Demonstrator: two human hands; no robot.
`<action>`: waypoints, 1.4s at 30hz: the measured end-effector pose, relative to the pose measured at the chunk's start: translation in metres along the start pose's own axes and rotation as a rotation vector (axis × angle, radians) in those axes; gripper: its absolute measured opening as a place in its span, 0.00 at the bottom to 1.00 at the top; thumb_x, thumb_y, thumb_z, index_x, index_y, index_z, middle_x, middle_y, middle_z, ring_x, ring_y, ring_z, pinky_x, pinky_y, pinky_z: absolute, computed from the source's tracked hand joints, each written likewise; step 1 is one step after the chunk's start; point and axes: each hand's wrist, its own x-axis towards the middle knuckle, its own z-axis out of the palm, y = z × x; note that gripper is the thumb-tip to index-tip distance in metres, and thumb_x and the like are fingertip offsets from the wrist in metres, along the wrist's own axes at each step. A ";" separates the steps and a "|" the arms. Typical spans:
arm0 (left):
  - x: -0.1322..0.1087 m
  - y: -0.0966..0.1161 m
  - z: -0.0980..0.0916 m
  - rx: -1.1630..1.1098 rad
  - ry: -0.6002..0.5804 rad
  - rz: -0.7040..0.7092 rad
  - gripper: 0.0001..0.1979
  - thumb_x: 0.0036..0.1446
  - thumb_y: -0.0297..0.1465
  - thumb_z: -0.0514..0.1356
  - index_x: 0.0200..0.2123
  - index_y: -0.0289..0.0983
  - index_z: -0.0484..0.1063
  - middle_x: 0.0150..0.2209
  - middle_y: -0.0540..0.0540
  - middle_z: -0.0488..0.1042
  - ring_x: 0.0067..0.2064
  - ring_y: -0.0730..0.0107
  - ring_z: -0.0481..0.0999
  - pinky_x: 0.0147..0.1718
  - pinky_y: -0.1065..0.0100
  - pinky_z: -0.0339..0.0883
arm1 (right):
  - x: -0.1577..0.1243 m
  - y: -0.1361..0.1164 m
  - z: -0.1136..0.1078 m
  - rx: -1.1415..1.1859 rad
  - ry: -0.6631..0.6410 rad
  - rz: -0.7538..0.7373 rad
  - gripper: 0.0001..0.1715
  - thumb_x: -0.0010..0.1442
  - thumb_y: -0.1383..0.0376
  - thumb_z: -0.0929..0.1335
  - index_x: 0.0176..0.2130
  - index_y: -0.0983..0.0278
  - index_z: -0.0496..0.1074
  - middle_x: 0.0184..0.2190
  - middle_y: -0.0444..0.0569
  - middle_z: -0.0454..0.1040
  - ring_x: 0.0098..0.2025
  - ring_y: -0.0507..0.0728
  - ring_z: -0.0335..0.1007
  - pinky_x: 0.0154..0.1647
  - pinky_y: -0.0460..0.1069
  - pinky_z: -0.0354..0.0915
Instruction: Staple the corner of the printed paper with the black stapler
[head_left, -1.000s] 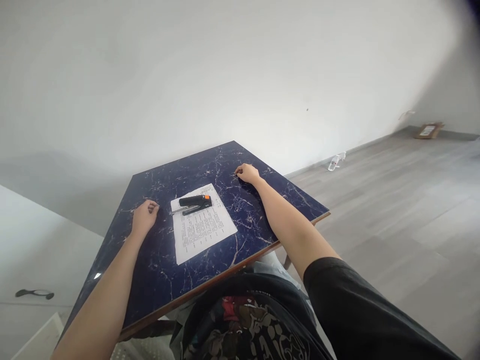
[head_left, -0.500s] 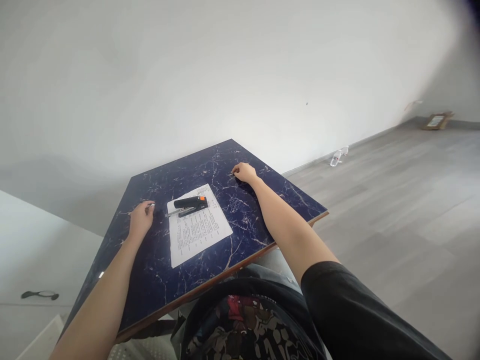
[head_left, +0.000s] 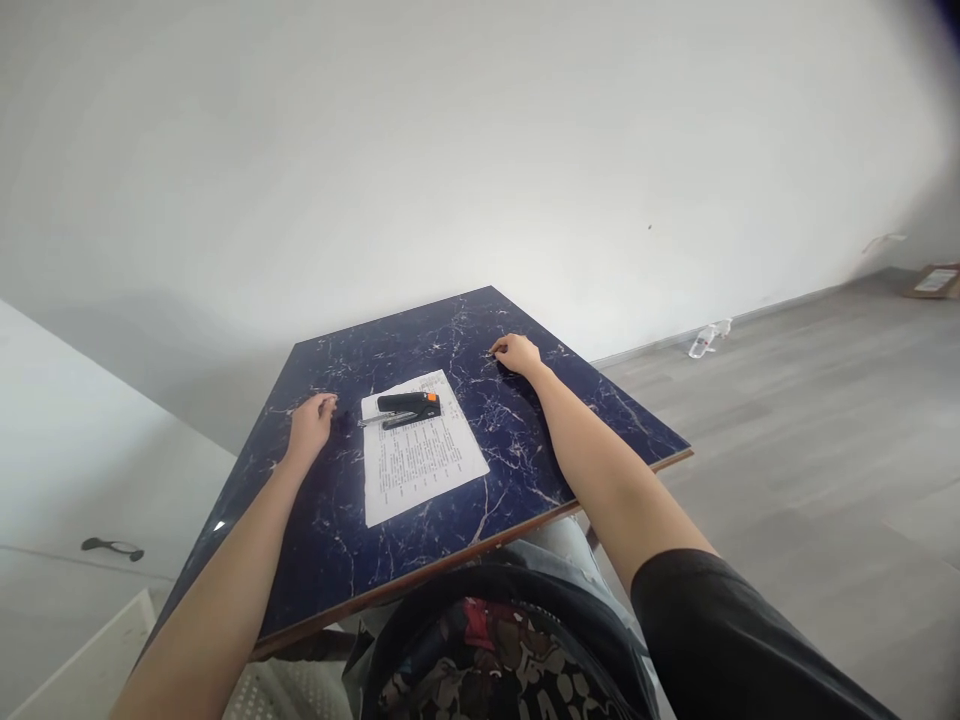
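Hands point(head_left: 309, 424) point(head_left: 520, 353) flank a stapler point(head_left: 401, 402) on printed paper point(head_left: 424, 470).

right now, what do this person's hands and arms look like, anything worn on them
The left hand and right hand are ungloved, with no watch or bracelet visible. The right arm is bare up to a plain black fabric sleeve; the left arm is bare as far as it shows, its sleeve, if any, out of view.

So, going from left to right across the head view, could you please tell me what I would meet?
Dark handle, left hand, black stapler, right hand, clear plastic bottle, cardboard box.
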 end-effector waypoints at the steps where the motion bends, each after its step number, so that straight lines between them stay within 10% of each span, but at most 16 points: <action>1: 0.000 0.000 0.000 -0.002 -0.001 0.009 0.20 0.67 0.39 0.51 0.48 0.34 0.78 0.42 0.37 0.83 0.43 0.55 0.83 0.51 0.59 0.72 | 0.000 0.000 0.000 0.001 -0.001 0.000 0.16 0.61 0.66 0.69 0.46 0.54 0.84 0.46 0.45 0.83 0.49 0.60 0.78 0.53 0.51 0.72; 42: 0.004 0.003 0.000 0.069 -0.096 -0.067 0.24 0.60 0.52 0.56 0.41 0.38 0.78 0.37 0.39 0.83 0.42 0.52 0.82 0.44 0.61 0.71 | -0.001 -0.004 -0.004 -0.005 -0.009 0.022 0.17 0.62 0.67 0.69 0.47 0.54 0.84 0.47 0.45 0.83 0.52 0.59 0.78 0.54 0.49 0.71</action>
